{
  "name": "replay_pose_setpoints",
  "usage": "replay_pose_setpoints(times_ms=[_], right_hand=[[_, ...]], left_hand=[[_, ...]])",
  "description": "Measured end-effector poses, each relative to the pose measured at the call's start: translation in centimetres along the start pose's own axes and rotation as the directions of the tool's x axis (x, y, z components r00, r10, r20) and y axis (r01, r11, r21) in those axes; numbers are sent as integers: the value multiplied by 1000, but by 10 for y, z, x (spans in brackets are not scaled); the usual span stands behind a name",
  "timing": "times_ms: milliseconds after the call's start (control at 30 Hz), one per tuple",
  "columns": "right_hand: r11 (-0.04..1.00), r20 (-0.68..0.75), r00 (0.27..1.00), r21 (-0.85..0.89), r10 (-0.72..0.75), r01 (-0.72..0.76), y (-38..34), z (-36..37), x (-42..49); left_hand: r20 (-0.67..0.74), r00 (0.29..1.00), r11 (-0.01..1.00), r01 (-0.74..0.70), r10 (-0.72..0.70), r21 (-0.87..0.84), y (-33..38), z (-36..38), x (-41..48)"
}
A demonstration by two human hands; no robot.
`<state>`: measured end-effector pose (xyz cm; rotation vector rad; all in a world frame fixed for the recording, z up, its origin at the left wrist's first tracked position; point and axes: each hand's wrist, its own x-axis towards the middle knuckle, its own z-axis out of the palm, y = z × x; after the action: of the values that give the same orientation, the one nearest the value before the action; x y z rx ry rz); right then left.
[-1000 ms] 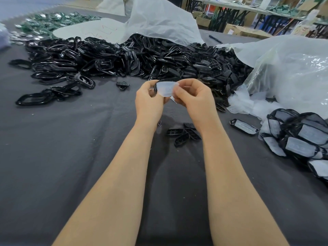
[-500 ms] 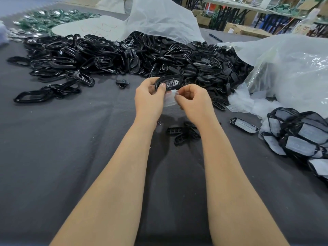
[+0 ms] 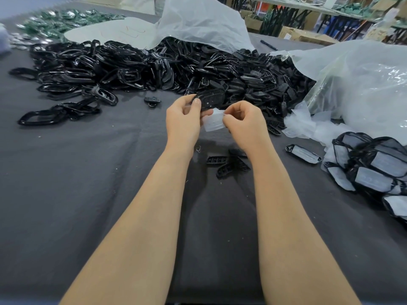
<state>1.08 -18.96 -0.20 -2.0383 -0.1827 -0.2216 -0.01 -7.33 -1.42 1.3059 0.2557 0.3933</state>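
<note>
Pile point(image 3: 154, 67) behind hands point(image 3: 181, 122), boards point(image 3: 66, 18) perhaps far left

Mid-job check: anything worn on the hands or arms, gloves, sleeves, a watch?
Nothing visible. The left hand and right hand are ungloved, with no rings, watch or bracelet showing. The one clear nail looks short and unpainted. Both forearms are bare to the frame's bottom edge; no sleeve shows.

Factory assembly workshop, heap of black plastic parts point(image 3: 198, 64) on worktable point(image 3: 66, 194), bulk plastic bags point(image 3: 363, 84), shelving behind
</note>
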Motion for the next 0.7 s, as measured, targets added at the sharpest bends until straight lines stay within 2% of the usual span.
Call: replay_pose_setpoints(times_ms=[267,533,600,700], right_hand=[[999,-24,999,37,39,-38,-1,-2,-2],[976,37,999,218,-14,5,-6,-4,-4],[973,-15,999,226,-50,52,-6,-1,-3],[986,-137,986,121,-97,114,-4,5,-1]], left_hand=[[12,999,996,50,-49,-68,0,1,2],[-16,999,999,35,-35,-19,-2,-1,4],[12,999,998,41,-40,-45,-1,0,4],[61,998,999,27,-25,-39,-2,1,2]])
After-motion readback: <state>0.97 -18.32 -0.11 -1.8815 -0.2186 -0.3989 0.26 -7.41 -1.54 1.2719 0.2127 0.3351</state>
